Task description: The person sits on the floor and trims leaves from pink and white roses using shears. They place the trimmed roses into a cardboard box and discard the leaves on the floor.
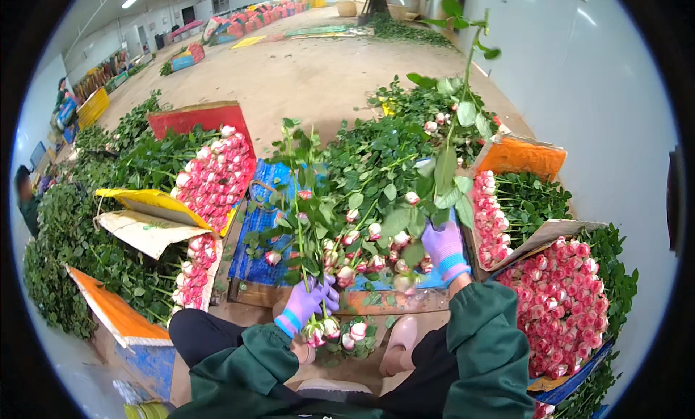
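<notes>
My left hand (310, 303), in a purple glove, is closed around the stems of several white-and-pink roses (323, 330). Their heads hang below the fist, and leafy stems rise above it. To the right, my gloved right hand (444, 249) is closed at the lower part of a long leafy rose stem (450, 140) that stands up past the wall's foot; leaves partly cover the fingers. Between and beyond both hands lies a heap of loose roses (376, 158) with green leaves, their heads toward me, on a blue slatted surface (253, 234) with a wooden front edge (394, 301).
Bunched roses (213, 176) stand at left between red, yellow and orange boards (119, 307). More pink roses (556, 303) stack at right beside an orange board (521, 157). A white wall (579, 78) borders the right. People (27, 202) are at far left.
</notes>
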A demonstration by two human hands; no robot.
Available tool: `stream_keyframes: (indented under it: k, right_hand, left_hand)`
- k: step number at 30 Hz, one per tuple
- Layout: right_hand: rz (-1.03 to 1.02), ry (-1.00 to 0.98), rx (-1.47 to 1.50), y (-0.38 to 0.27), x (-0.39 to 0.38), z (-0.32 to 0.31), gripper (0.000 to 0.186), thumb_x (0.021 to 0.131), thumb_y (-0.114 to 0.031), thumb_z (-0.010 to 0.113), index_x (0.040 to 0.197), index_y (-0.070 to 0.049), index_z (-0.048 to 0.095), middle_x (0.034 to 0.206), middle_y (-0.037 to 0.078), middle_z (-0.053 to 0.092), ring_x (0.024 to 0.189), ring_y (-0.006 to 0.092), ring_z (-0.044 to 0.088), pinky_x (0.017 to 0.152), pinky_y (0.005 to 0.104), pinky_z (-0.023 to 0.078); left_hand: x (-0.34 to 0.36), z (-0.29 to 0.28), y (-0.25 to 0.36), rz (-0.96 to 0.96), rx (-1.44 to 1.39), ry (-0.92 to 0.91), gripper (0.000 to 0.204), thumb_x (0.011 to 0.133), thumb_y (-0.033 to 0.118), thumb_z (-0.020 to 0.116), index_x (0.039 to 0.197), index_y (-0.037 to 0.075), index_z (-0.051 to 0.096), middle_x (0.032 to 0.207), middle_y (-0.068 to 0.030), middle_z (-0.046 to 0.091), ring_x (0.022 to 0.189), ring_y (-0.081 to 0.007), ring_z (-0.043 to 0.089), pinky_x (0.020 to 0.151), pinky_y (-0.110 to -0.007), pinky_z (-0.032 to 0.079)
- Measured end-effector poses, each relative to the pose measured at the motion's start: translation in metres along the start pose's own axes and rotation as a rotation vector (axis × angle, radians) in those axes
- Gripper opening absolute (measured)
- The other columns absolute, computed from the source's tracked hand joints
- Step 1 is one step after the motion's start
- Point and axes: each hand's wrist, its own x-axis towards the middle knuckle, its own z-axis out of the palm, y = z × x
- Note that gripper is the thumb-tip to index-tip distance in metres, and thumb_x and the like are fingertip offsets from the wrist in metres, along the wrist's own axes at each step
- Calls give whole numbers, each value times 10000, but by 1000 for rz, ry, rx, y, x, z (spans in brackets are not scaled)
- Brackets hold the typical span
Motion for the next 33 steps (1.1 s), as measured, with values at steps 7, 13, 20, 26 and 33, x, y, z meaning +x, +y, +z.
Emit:
stream_keyframes:
  k: [7, 13, 20, 26, 33]
  right_hand:
    - [-193, -259, -706, 42, -5, 10, 206, 784, -219, 561, 927, -104, 655, 940, 166, 644, 892, 338, 614, 765, 436, 484]
    - [-571, -390, -846, 120, -55, 97, 172, 763, -114, 521, 858, -130, 664, 840, 113, 652, 827, 291, 632, 687, 409, 493]
    - [-619, -543, -752, 145, -103, 187, 190, 765, -158, 498, 880, -118, 644, 828, 126, 643, 792, 315, 619, 678, 456, 470]
    - [-601, -705, -772, 136, -113, 238, 238, 730, -78, 528, 939, -133, 627, 862, 140, 630, 827, 325, 612, 684, 441, 477]
    - [-633, -625, -899, 127, -121, 268, 157, 769, -118, 520, 869, -114, 641, 811, 95, 655, 749, 270, 641, 598, 443, 454]
  left_hand:
    - [-37, -38, 129, 350, -87, 282, 307, 906, 234, 539, 1120, 24, 470, 751, -85, 579, 574, -194, 591, 518, -329, 513]
    - [-66, -91, 184, 512, 143, 412, 369, 944, 259, 463, 1192, -15, 475, 679, -38, 560, 517, -119, 566, 439, -210, 438]
    - [-48, -114, 172, 559, 151, 524, 393, 925, 286, 481, 1178, -16, 490, 717, -43, 583, 540, -114, 585, 413, -182, 407]
    - [-39, -117, 176, 580, 162, 566, 376, 941, 231, 404, 1203, -31, 469, 739, -43, 587, 546, -112, 593, 389, -169, 382]
    - [-31, -139, 168, 558, 104, 536, 388, 948, 225, 408, 1222, -47, 443, 731, -45, 584, 553, -118, 595, 389, -167, 383]
